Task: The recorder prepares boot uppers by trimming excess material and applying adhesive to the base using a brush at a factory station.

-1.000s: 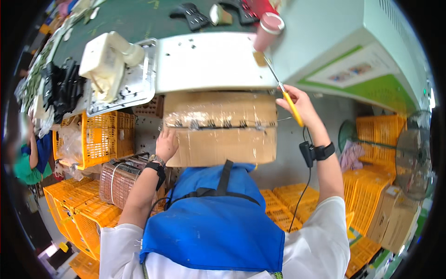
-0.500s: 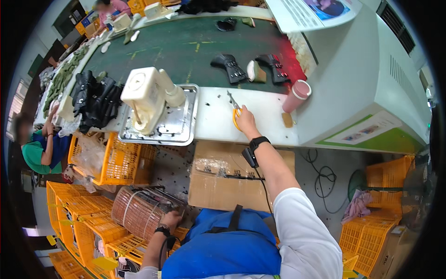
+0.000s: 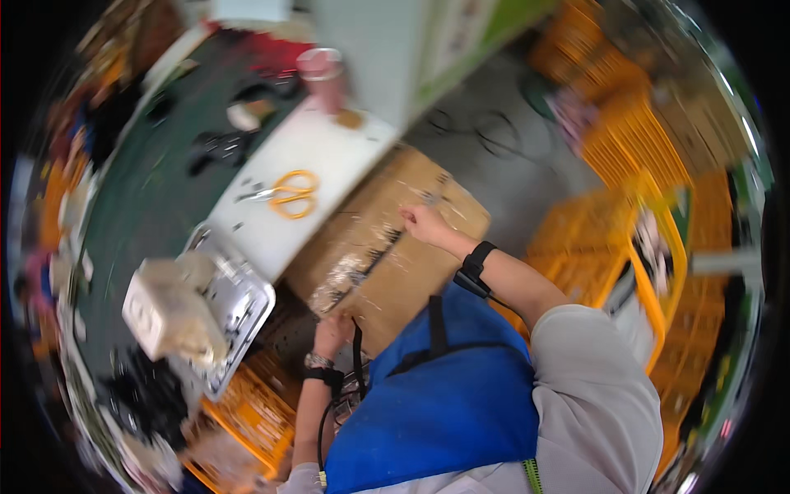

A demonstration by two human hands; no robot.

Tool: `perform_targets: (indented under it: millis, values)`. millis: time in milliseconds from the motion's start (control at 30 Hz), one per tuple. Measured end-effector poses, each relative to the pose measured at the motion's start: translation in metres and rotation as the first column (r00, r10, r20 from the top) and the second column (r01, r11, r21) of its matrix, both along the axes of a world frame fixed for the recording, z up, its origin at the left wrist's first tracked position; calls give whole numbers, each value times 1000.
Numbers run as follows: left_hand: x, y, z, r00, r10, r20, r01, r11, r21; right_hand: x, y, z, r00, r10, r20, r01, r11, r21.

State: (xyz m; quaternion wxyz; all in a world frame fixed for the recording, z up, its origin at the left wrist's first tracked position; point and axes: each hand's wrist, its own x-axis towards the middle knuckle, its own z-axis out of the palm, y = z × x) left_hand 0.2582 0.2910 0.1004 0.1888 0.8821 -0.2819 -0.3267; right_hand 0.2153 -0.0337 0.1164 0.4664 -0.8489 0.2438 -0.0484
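My right hand [image 3: 425,224] is over the taped cardboard box [image 3: 403,284], its fingers curled in with nothing visible in them. Near the box's lower left edge is my left hand [image 3: 332,333], blurred, so its fingers do not show clearly. Orange-handled scissors [image 3: 291,194] lie on the white work surface [image 3: 329,152], apart from both hands. Beyond them, black boots [image 3: 220,148] rest on the dark green belt [image 3: 136,193].
A metal tray [image 3: 260,306] carries a cream container [image 3: 169,309] at the left. A pink cup [image 3: 322,81] stands by the pale machine [image 3: 362,49]. Orange crates [image 3: 588,255] are on the right, another [image 3: 251,412] at lower left. Cables [image 3: 485,132] lie on the floor.
My right hand has let go of the scissors, which now lie on the white surface, and has come back over the box. My left hand has left the reddish-brown roll. The view has turned right.
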Motion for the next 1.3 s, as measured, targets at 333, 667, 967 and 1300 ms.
perform_targets:
  millis: [333,667,967,1300]
  values:
    - [47,-180,-22,846,-491,207,528,823,-207,-302,9,-109,542,-93,-835,337,935,114]
    - [35,-354,-86,767,-490,414,465,869,167,-321,-85,-239,579,-232,-781,611,758,228]
    - [21,-359,-149,857,-231,460,215,973,88,-299,-170,-479,529,-152,-835,609,754,248]
    - [109,-296,-266,983,-23,181,1,992,123,-265,-168,-639,413,-233,-880,663,740,115]
